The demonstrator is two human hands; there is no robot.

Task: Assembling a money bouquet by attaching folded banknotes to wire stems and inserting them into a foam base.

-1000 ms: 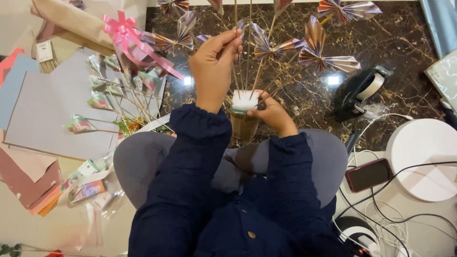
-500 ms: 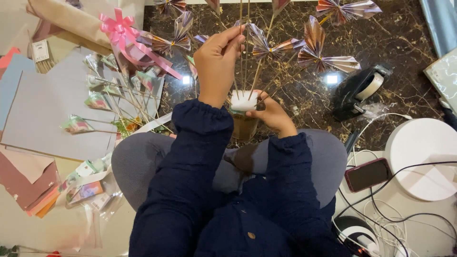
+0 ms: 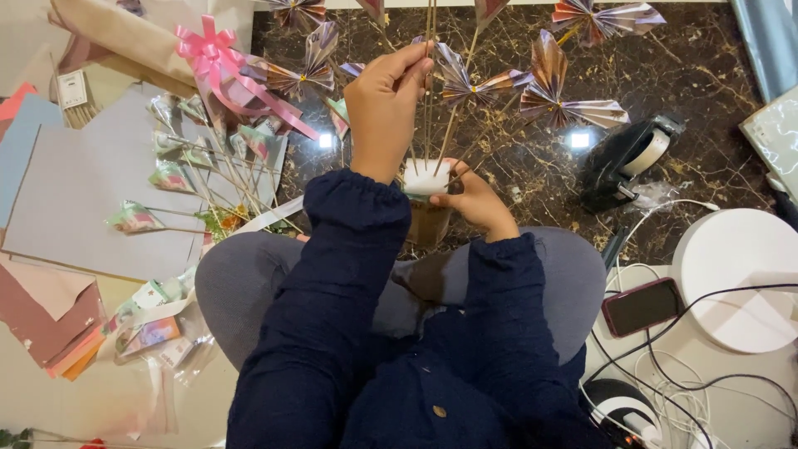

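A phone [image 3: 642, 305] with a dark, blank screen and a reddish case lies at the right, on the pale floor just beside the round white disc [image 3: 740, 278], with black cables crossing near it. At the upper left, a small white tag [image 3: 72, 88] rests near the brown paper roll [image 3: 125, 41]. Along the lower left, several small clear plastic packets [image 3: 150, 328] with colourful contents lie scattered beside the stacked coloured paper sheets [image 3: 50, 324].
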